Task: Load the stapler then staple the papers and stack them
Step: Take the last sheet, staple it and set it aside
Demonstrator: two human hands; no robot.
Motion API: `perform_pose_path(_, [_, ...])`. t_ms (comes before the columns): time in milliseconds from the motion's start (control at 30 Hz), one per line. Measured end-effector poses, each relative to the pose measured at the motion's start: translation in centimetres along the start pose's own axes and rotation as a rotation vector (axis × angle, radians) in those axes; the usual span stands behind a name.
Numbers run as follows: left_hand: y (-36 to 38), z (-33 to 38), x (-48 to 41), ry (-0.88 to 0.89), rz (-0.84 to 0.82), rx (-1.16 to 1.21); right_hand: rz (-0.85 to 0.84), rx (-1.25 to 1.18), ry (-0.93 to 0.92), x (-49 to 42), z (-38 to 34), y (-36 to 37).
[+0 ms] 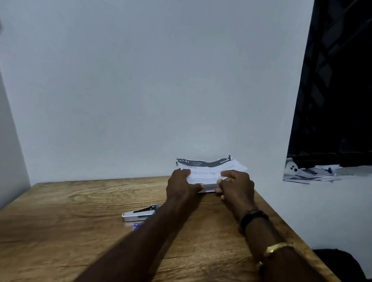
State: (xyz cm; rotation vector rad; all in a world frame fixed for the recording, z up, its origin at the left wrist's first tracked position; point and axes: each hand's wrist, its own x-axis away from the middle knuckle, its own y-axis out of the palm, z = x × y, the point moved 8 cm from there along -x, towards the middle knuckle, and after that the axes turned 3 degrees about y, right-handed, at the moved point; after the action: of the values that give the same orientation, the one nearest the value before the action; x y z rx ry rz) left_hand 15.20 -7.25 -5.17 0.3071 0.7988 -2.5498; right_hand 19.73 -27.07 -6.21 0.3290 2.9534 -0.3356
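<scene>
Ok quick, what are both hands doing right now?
Left hand: grips the papers.
Right hand: grips the same papers.

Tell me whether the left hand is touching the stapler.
Apart. The head view shows the left hand gripping the papers, with bare table between it and the stapler, which lies back beside the forearm.

Rear of stapler (pixel 137 215) hidden behind left forearm (pixel 161 226); papers (pixel 224 166) print unreadable.
</scene>
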Motion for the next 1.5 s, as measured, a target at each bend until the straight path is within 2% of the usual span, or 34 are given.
perform_pose_path(367, [3.0, -0.7, -0.9, -0.056, -0.054, -0.239, -0.008, 0.109, 0.138, -2.6, 2.3, -0.5])
perform_pose_path(733, [4.3, -1.1, -1.8, -0.119, -0.144, -0.373, -0.102, 0.396, 0.157, -2.4, 2.1, 0.4])
perform_pose_path(900, [3.9, -1.4, -1.9, -0.124, -0.125, -0.265, -0.11, 0.411, 0.116, -2.0, 1.6, 0.7])
perform_pose_path(1033, [2.6, -0.5, -2.0, -0.045, -0.085, -0.117, -0.084, 0.254, 0.069, -1.1, 0.3, 1.3])
perform_pose_path(1200, [-0.9, 0.7, -0.5, 0.019, -0.01, -0.011, -0.168, 0.142, -0.053, 1.4, -2.6, 3.3])
perform_pose_path(1333, [-3.8, 0.5, 0.3, 0.008, -0.044, 0.012, -0.238, 0.146, -0.079, 3.6, -4.2, 5.2])
perform_pose_path(1500, [-6.7, -1.3, 1.7, -0.043, -0.163, -0.08, -0.332, 0.144, -0.072, 6.5, -5.1, 7.9])
